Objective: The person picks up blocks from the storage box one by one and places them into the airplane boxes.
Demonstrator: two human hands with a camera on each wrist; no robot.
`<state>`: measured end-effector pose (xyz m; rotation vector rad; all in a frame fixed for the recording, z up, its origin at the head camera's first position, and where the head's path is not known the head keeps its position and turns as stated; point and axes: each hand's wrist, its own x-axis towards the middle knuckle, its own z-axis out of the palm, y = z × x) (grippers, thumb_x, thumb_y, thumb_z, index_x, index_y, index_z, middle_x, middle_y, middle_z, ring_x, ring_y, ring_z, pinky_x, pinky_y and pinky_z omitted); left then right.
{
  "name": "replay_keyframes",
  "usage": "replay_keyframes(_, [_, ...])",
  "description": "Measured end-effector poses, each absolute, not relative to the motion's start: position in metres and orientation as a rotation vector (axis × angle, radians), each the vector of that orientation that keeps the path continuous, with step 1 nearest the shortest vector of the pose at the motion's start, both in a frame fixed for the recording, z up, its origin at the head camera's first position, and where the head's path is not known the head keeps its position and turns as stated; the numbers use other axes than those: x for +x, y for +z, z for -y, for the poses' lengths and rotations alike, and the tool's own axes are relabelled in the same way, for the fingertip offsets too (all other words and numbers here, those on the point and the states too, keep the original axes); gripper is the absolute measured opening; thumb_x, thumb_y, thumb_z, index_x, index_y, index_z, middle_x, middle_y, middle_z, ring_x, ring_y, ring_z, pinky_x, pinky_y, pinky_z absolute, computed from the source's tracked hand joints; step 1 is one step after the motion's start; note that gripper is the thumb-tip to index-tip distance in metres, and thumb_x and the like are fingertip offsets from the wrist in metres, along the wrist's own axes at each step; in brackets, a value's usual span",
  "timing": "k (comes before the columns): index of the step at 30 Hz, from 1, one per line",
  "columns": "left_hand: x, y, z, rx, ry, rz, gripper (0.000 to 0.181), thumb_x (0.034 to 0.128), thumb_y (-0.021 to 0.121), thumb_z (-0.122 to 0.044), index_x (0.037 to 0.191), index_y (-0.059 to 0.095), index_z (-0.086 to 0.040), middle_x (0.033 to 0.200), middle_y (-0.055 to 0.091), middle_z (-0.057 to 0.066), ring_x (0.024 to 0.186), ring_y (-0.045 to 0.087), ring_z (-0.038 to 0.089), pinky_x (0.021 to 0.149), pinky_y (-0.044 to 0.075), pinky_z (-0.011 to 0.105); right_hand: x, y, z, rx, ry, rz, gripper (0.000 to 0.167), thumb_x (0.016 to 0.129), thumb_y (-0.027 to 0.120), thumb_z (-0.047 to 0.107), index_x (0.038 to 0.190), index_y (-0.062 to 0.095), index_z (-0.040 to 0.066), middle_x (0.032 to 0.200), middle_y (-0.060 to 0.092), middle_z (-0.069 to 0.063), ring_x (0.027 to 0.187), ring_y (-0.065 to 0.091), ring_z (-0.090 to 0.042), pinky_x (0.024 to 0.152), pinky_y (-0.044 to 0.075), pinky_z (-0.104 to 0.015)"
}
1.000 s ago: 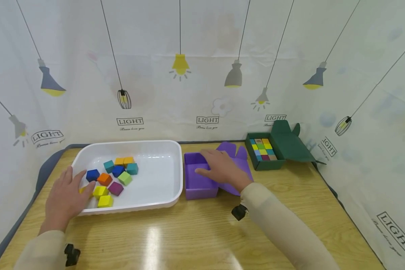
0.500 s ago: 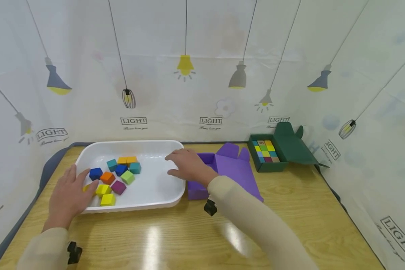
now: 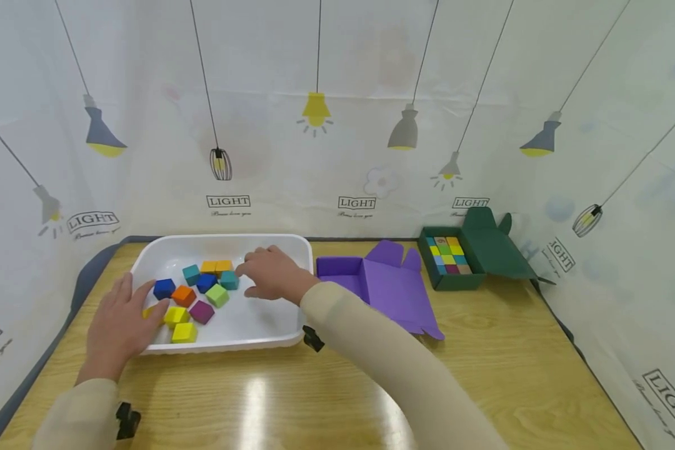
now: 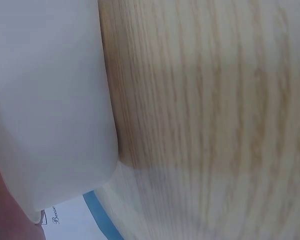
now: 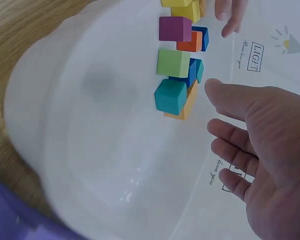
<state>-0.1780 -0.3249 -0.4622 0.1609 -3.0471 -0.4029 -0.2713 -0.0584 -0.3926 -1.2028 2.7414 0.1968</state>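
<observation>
On the table (image 3: pixel 326 387), nearest, the left hand (image 3: pixel 120 328) lies at the left end of a white tray (image 3: pixel 264 322), fingers spread, its thumb close to the yellow blocks (image 3: pixel 184 332). Farther in, the right hand (image 3: pixel 272 275) hovers over the tray, thumb and fingers parted, just beside a teal block (image 3: pixel 229 280) in the loose cluster. Right of the tray sits an open purple box (image 3: pixel 396 287), and farther back an open green box (image 3: pixel 455 282) packed with coloured blocks (image 3: pixel 447 255).

pale lamp-printed sheeting (image 3: pixel 270 62) hangs behind a glossy wooden table (image 3: pixel 540 375).
</observation>
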Motion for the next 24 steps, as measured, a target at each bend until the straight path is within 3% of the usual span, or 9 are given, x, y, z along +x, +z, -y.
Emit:
replay_keyframes(8, [-0.178,-0.460,0.325,0.171,-0.401,3.055,0.077,0.0981,0.039,-0.056,0.148,0.032,0.002,0.157,0.001,0.035,0.145,0.003,0.053,0.116,0.008,0.070,-0.273,-0.407,0.086,-1.171,0.253,-2.678,0.045,0.091,0.064,0.048,0.134,0.055,0.040,0.135,0.057,0.013,0.118,0.049,-0.011,0.110,0.039,-0.032])
replay_keyframes(24, [-0.178,-0.461,0.324,0.187,-0.393,3.038,0.075,0.0983,0.039,-0.056,0.147,0.033,0.001,0.158,0.002,0.034,0.145,0.005,0.052,0.116,0.009,0.069,-0.277,-0.418,0.112,-1.088,0.191,-2.661,0.041,0.092,0.064,0.042,0.132,0.057,0.043,0.127,0.060,0.017,0.112,0.047,-0.009,0.110,0.037,-0.030])
